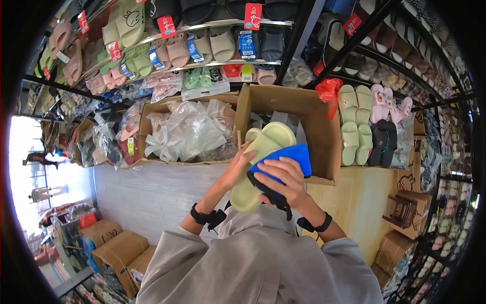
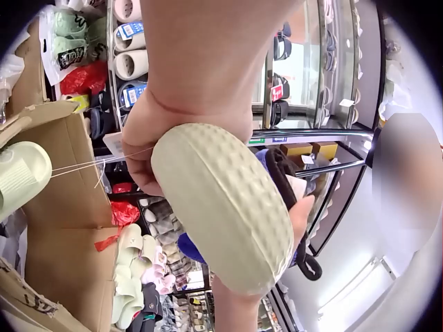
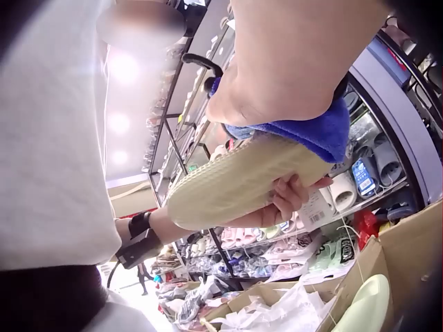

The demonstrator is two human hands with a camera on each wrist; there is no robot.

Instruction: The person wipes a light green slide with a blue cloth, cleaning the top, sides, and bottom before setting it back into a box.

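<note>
My left hand [image 1: 237,166] grips a pale green slipper [image 1: 245,196] with a textured strap, held in front of my body. In the right wrist view its fingers [image 3: 289,197] wrap the slipper's edge. My right hand [image 1: 284,178] holds a blue plush cloth [image 1: 299,154] with a black strap and loop against the slipper. The slipper's dimpled side [image 2: 221,200] faces the left wrist camera. A thin string runs from it to a second pale green slipper [image 2: 22,177] that hangs over a cardboard box.
An open cardboard box [image 1: 321,147] stands just ahead, with a bag-filled box [image 1: 190,161] left of it. Several green, pink and black slippers lie at right, near a red plastic bag [image 1: 330,92]. Slipper shelves [image 1: 202,65] line the back; cartons [image 1: 119,248] stand behind left.
</note>
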